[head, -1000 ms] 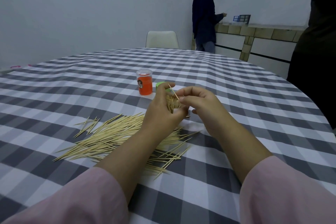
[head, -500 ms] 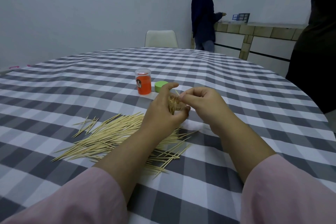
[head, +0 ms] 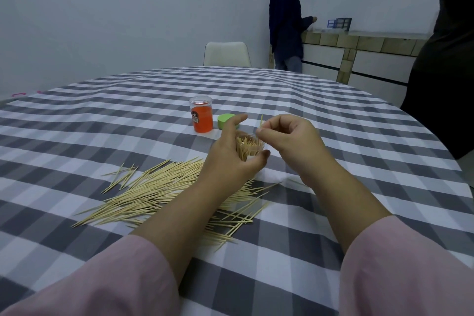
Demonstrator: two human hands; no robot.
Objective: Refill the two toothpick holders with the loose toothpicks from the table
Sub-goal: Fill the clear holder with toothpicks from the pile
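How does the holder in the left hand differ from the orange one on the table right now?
The clear holder is gripped by the left hand, open and packed with toothpicks; the orange holder stands untouched farther back, its contents unclear. Both stand upright.

Dim, cool, even room light, faint soft shadows under the hands on the checked tablecloth (head: pixel 320 226), wide-angle bowing toward its far edge, sleeves nearest slightly soft
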